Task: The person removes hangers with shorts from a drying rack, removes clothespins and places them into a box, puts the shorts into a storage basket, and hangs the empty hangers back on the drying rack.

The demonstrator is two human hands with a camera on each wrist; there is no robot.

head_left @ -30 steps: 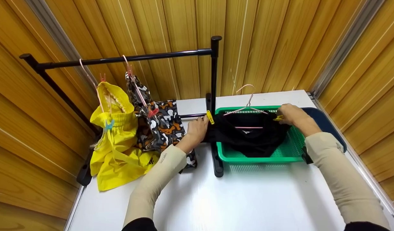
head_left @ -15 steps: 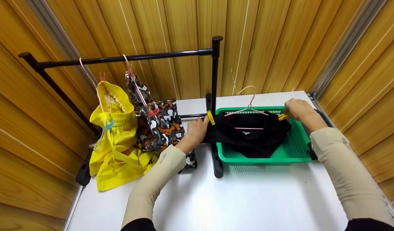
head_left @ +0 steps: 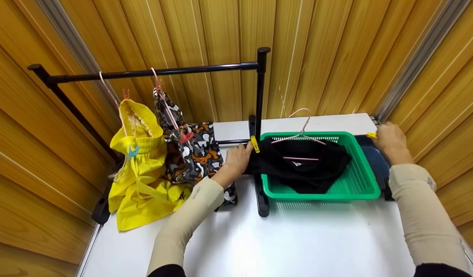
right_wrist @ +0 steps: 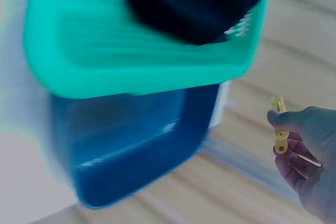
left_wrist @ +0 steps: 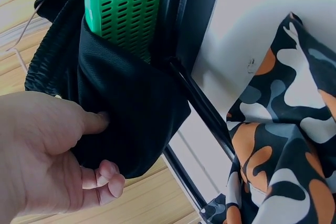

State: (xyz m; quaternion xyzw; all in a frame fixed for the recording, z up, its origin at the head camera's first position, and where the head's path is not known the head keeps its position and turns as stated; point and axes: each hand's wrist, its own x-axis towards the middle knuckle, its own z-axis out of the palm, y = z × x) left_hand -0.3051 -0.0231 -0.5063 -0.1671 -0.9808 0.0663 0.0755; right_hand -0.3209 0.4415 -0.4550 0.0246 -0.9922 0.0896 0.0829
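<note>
My left hand [head_left: 236,158] pinches the left end of a black garment [head_left: 303,179] with a gathered waistband, thumb on the near side of the cloth in the left wrist view. Close to those fingertips a yellow clothespin [head_left: 254,144] sits on the waist. A pink hanger [head_left: 301,158] lies in the garment's opening, its hook pointing up. The cloth spreads over a green basket [head_left: 321,196]. Off to the right of the basket, my right hand [head_left: 392,143] pinches a second yellow clothespin [right_wrist: 281,135], apart from the garment.
A black rack [head_left: 194,70] stands at left, with yellow shorts [head_left: 146,184] and a camouflage garment [head_left: 199,154] hung by pink hangers and clothespins. A dark blue basin [right_wrist: 142,145] sits right of the basket. Wood-look walls [head_left: 221,30] enclose the white table [head_left: 298,242].
My right hand has moved right, off the garment's right end and past the basket, carrying the yellow clothespin. The garment's right end lies lower in the basket. My left hand keeps its place.
</note>
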